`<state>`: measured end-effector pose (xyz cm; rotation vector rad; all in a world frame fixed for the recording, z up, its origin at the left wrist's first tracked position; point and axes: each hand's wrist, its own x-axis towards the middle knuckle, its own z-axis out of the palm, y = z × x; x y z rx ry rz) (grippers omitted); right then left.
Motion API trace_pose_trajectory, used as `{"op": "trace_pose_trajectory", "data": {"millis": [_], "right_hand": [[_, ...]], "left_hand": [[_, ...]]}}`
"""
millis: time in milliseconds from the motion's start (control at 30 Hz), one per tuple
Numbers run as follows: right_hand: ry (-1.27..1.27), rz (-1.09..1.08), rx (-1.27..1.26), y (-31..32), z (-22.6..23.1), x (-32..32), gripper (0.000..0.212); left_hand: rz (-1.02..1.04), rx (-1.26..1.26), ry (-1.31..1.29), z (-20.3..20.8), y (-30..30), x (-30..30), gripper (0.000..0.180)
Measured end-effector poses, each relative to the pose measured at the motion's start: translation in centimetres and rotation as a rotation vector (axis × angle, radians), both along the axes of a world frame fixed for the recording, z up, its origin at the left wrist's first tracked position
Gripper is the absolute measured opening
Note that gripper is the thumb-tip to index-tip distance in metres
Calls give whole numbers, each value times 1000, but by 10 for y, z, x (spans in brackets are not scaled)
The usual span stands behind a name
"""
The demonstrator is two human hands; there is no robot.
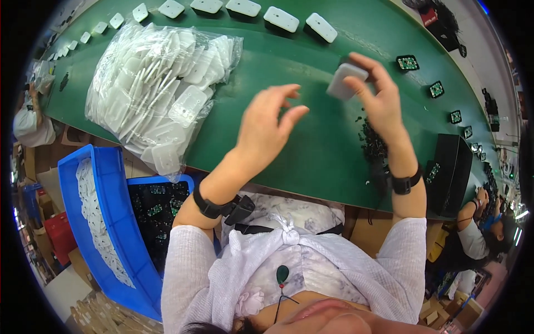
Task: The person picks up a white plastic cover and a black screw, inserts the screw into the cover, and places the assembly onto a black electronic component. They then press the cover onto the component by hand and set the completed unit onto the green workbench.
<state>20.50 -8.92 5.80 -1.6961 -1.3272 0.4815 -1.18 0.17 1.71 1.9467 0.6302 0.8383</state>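
My right hand [378, 94] grips a small white plastic cover with rounded corners [346, 82] above the green table, thumb on one face and fingers behind it. The picture is blurred there, so whether a dark part sits under the cover I cannot tell. To the left, my left hand [272, 114] hovers over the table with thumb and fingers apart and nothing in it. Beside that hand lies an open clear bag [150, 83] heaped with white plastic covers. A scatter of small black parts [374, 139] lies below my right hand.
Black cases with white tops [281, 19] line the far edge of the green table [278, 61]. Green circuit boards in black cases [408, 62] run down the right, past a black box [448, 175]. Blue bins [105, 167] stand at lower left. Other people sit at both sides.
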Motion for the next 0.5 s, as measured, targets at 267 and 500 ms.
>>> {"op": "trace_pose_trajectory", "data": {"millis": [267,500], "right_hand": [[-294,-77,-216,35,6,115,31],[-347,170,-468,75,-2,149,38]], "left_hand": [[481,874,656,22,72,-65,32],[607,928,806,6,80,-60,36]]}}
